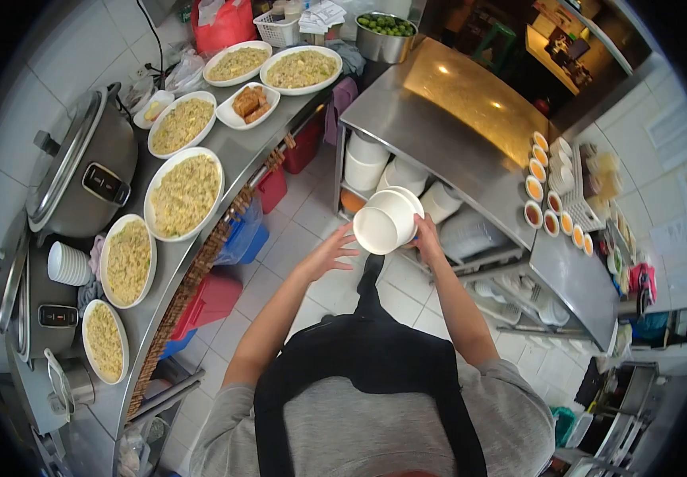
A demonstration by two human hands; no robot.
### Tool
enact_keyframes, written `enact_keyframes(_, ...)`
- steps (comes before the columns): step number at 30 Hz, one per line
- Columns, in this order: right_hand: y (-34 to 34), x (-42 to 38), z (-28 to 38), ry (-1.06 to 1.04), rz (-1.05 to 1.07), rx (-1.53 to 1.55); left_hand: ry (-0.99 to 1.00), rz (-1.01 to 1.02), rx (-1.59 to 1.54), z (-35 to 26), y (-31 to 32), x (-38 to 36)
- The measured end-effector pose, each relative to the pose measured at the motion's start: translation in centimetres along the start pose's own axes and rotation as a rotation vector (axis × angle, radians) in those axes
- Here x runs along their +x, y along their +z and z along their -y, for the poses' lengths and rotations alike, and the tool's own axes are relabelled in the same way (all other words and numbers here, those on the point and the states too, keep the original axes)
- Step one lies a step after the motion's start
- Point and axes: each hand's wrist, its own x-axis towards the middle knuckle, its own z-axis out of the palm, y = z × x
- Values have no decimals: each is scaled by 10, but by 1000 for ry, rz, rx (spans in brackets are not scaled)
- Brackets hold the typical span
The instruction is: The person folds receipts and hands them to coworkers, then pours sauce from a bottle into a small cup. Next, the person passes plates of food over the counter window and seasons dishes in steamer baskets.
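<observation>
My right hand grips white round takeout tubs by their right side, with the mouth of the front one tilted toward me. Another white rim shows just behind the front tub; I cannot make out how many are stacked. Close to the tubs' left side, my left hand has its fingers spread and holds nothing. Beyond the tubs, more stacked white tubs stand on the shelf under the steel table.
Along the left counter lie several oval plates of fried rice, a dish of browned pieces and rice cookers. Small sauce cups line the table's right end. A pot of green limes stands at the back.
</observation>
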Motion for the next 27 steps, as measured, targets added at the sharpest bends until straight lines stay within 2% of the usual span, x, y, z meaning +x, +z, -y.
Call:
enact_keyframes(2, -15, 46, 1, 5, -16, -27, 7, -31, -34, -2, 3, 53)
enact_keyframes(5, -35, 105, -18, -15, -177, -60, 1, -137, -71, -4, 4, 128)
enact_keyframes(6, -45, 125, -29, -44, -215, -169, -23, -174, -104, -9, 5, 143)
enact_keyframes(7, -45, 132, -23, -15, -158, -113, -46, -219, -141, -14, 6, 155)
enact_keyframes(8, -50, 149, -33, -28, -192, -150, -41, -237, -106, -21, 7, 166)
enact_keyframes(9, -48, 159, -32, 43, -252, -121, -37, -253, -69, -28, 8, 178)
enact_keyframes(12, -42, 169, -17, 151, -377, -71, 104, -372, 111, -41, 16, 211)
enact_keyframes(15, -48, 170, -6, 170, -407, -33, 208, -332, 230, -46, 14, 245)
enact_keyframes(16, -51, 172, -4, 177, -408, -20, 297, -378, 232, -43, 19, 254)
enact_keyframes(17, -54, 175, -2, 183, -404, -15, 306, -398, 223, -41, 17, 260)
enact_keyframes(19, -61, 182, 2, 191, -401, 7, 324, -357, 493, -33, 4, 284)
enact_keyframes(20, -64, 184, 4, 197, -398, 15, 348, -348, 506, -30, -1, 295)
enact_keyframes(22, -66, 187, 9, 207, -382, 28, 705, -297, 689, -19, -22, 299)
enact_keyframes(23, -67, 187, 10, 214, -374, 36, 709, -352, 683, -14, -29, 301)
enact_keyframes(25, -74, 191, 9, 218, -356, 44, 100, -58, 708, -10, -43, 303)
enact_keyframes(26, -76, 193, 9, 224, -338, 42, 104, -112, 682, -13, -42, 290)
enact_keyframes(27, -77, 195, 10, 227, -323, 44, 5, -87, 643, -21, -34, 276)
